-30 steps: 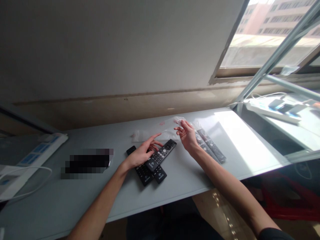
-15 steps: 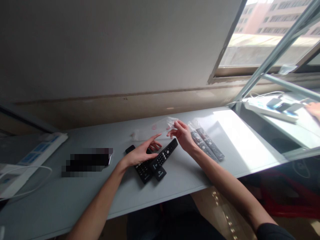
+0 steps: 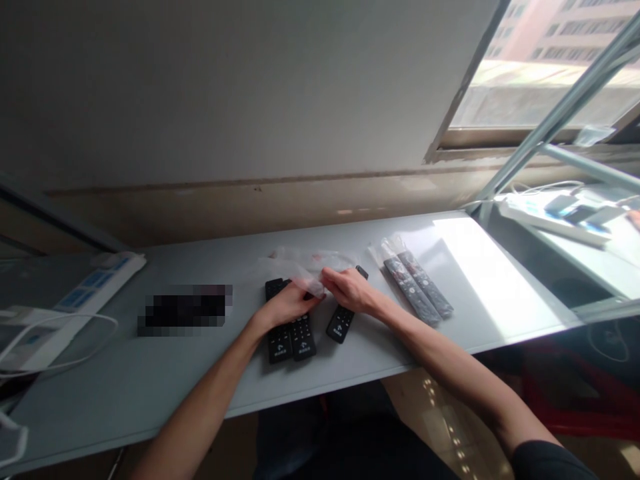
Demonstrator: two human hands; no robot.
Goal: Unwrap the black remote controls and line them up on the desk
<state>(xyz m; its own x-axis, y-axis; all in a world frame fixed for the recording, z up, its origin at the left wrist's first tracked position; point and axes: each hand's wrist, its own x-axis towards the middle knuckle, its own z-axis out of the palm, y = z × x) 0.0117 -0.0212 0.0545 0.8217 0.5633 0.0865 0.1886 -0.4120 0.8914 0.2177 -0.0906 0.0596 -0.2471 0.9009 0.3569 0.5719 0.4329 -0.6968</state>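
Observation:
A clear plastic bag (image 3: 290, 259) stretches across the desk behind the remotes, its near end bunched between my hands. My right hand (image 3: 350, 288) is closed, pinching that end with thumb and finger. Against the same end is my left hand (image 3: 289, 307), its fingers closed on the plastic and partly hidden. Below my left hand two black remote controls lie side by side, a left one (image 3: 280, 350) and a right one (image 3: 304, 343). A third black remote control (image 3: 341, 325) lies slanted, partly covered by my right hand.
Two remotes in clear sleeves (image 3: 413, 293) lie to the right of my right hand. A blurred-out dark object (image 3: 185, 312) is at left. White power strips stand at the left (image 3: 95, 287) and far right (image 3: 555, 220). A metal frame (image 3: 530, 160) rises by the window.
My hands have come together on the plastic bag, drawing its end nearer. The loose remotes have shifted: two now lie side by side, and one is apart under my right hand.

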